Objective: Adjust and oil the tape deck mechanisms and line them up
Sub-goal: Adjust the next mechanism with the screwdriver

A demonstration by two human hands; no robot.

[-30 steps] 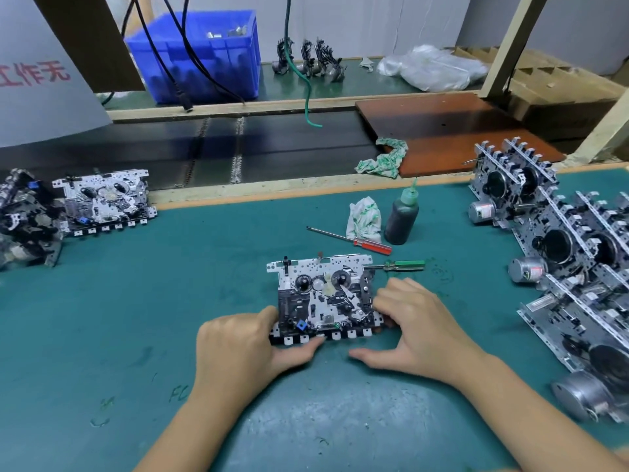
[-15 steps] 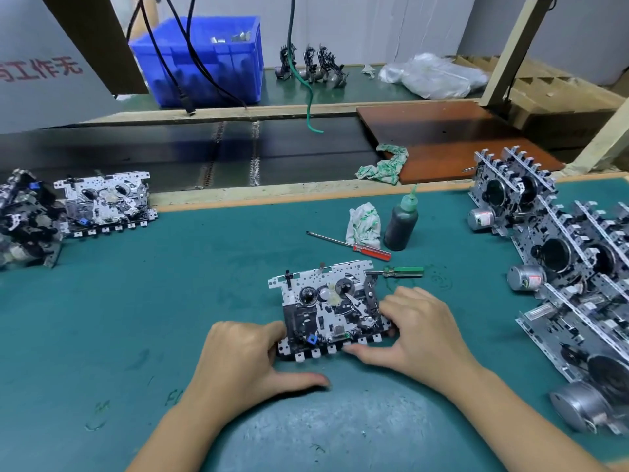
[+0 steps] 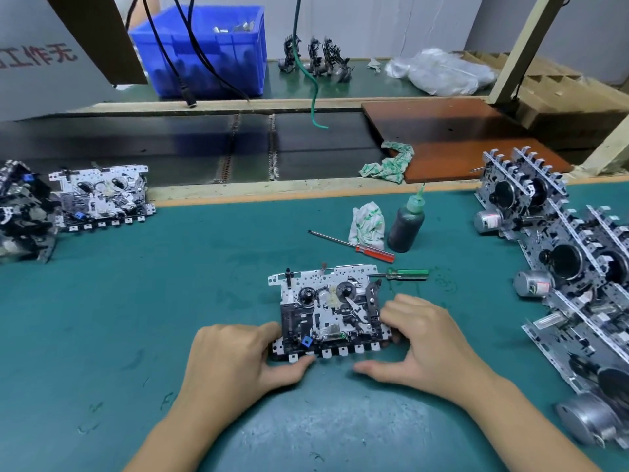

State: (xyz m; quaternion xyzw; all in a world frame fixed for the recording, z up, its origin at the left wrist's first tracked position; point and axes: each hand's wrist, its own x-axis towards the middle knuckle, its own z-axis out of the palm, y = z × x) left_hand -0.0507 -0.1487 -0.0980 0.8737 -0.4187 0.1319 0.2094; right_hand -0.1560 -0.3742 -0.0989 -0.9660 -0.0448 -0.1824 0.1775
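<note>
The tape deck mechanism [image 3: 332,315] lay flat on the green surface [image 3: 136,301], steadied for adjustment. The left hand [image 3: 245,356] gripped its near-left corner, thumb under the front edge. The right hand [image 3: 429,338] curled against its right side, probably holding it, thumb spread apart.

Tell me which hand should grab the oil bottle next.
Probably the right hand: the oil bottle stands behind and to the right of the tape deck, on that hand's side, while the left hand steadies the deck's near-left corner.
</note>
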